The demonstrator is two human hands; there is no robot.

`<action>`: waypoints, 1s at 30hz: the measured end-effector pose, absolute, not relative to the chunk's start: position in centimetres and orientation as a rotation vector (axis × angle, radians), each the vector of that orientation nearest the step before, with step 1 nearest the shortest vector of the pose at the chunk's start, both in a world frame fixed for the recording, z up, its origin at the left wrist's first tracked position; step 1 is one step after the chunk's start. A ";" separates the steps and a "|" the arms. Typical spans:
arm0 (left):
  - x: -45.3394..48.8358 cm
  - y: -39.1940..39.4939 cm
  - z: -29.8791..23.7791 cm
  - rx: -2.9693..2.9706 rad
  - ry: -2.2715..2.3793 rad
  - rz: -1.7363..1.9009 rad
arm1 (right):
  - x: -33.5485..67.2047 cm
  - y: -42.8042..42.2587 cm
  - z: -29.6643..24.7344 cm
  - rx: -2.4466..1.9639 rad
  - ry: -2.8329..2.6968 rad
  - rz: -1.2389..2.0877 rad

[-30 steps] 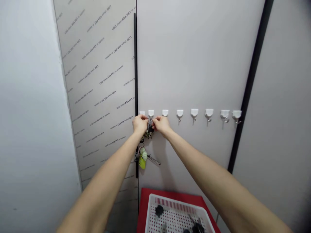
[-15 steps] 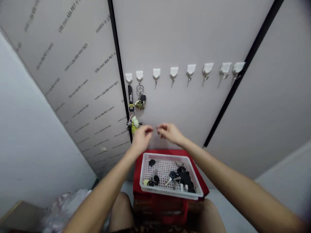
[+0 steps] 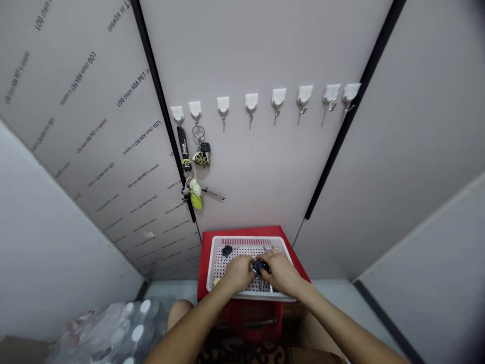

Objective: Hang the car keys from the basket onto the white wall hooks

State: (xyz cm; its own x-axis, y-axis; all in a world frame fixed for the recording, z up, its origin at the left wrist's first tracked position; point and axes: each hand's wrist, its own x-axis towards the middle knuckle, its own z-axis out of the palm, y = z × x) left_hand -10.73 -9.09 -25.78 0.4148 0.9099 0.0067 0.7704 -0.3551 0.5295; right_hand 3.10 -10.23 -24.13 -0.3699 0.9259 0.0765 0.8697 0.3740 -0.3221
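Reaching down, the left hand (image 3: 238, 273) and right hand (image 3: 279, 273) meet inside a white perforated plastic basket (image 3: 246, 241), their fingers drawn in narrow around a black-headed key (image 3: 260, 267) (which hand really grips it, I cannot tell). The basket sits on a red stand (image 3: 204, 268), with a loose black key fob (image 3: 227, 251) near its far wall. Higher up the head view, a row of white adhesive hooks (image 3: 250, 101) runs across the wall panel; at its left end hang a black lanyard (image 3: 183, 144) and a metal keyring (image 3: 198, 133). Shrink-wrapped plastic bottles (image 3: 132, 323) lie at lower left.
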 end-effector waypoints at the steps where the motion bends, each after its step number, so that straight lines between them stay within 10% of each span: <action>1: -10.7 -8.9 -25.9 2.210 1.430 0.425 | 3.1 -10.1 -24.2 -1.576 -2.372 0.373; 22: -12.2 -7.5 -26.0 1.056 1.162 1.176 | 0.5 -8.3 -24.5 -1.408 -1.921 0.640; 30: -12.0 -7.6 -25.8 1.053 1.037 1.175 | 0.2 -7.9 -24.5 -1.299 -1.213 1.307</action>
